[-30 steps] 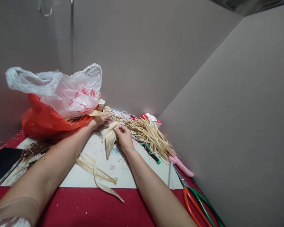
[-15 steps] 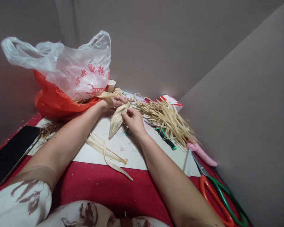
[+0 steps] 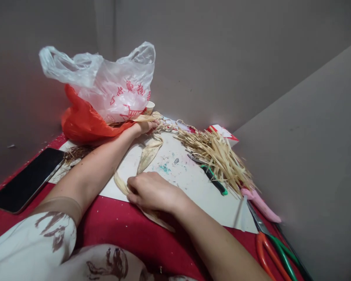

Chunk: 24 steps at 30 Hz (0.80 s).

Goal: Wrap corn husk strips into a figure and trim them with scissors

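My left hand (image 3: pixel 145 126) reaches to the back of the white board (image 3: pixel 193 183) and is closed on the top end of a pale dried husk (image 3: pixel 148 153), beside the red bag. The husk lies down the board from that hand. My right hand (image 3: pixel 151 191) rests palm down near the board's front edge, fingers curled over a few loose husk strips (image 3: pixel 120 183); whether it grips them is hidden.
A clear plastic bag (image 3: pixel 117 86) sits on a red bag (image 3: pixel 82 123) at the back left, with a paper cup (image 3: pixel 149 106) behind. A pile of straw shreds (image 3: pixel 219 156), a green-handled tool (image 3: pixel 215 181), a pink tool (image 3: pixel 261 205) and scissors (image 3: pixel 273 249) lie right. A phone (image 3: pixel 26 179) lies left.
My right hand let go of the husk's top and came back toward me onto the loose strips at the board's front edge. The left hand stayed at the husk's top. The camera shifted.
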Tool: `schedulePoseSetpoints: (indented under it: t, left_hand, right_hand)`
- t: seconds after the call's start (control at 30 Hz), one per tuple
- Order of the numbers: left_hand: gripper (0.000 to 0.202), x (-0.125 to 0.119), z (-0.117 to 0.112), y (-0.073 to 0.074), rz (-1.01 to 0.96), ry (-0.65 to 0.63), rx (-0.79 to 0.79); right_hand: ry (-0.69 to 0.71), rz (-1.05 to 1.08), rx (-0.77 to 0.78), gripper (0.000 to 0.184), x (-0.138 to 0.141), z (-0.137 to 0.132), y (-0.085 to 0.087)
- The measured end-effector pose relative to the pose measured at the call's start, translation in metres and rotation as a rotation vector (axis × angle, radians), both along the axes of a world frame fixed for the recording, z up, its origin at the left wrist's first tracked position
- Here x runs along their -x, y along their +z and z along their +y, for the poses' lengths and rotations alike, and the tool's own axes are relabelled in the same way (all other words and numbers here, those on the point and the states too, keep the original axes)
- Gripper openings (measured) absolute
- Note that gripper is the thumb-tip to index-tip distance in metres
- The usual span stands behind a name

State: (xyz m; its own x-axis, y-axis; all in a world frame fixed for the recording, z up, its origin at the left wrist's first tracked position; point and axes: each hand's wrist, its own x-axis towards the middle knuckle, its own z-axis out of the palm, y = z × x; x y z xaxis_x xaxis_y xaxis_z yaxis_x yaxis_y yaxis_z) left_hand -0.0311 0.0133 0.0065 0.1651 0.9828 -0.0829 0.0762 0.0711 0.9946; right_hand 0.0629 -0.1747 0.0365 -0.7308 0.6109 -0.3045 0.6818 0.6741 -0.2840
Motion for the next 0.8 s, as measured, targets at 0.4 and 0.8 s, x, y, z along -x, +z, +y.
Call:
schedulePoseSetpoints:
  t: [0.4, 0.8]
  left_hand:
    - [0.035, -0.015, -0.005, 0.026, -0.310, -0.108, 0.040]
    - [0.027, -0.032, -0.021, 0.001, -0.278, -0.213, 0.014]
  right_hand:
    - [-0.852, 1.335, 0.056, 0.026, -0.077, 0.096, -0.005]
    - [-0.873, 1.435, -0.003, 0.029, -0.073, 0.119, -0.051]
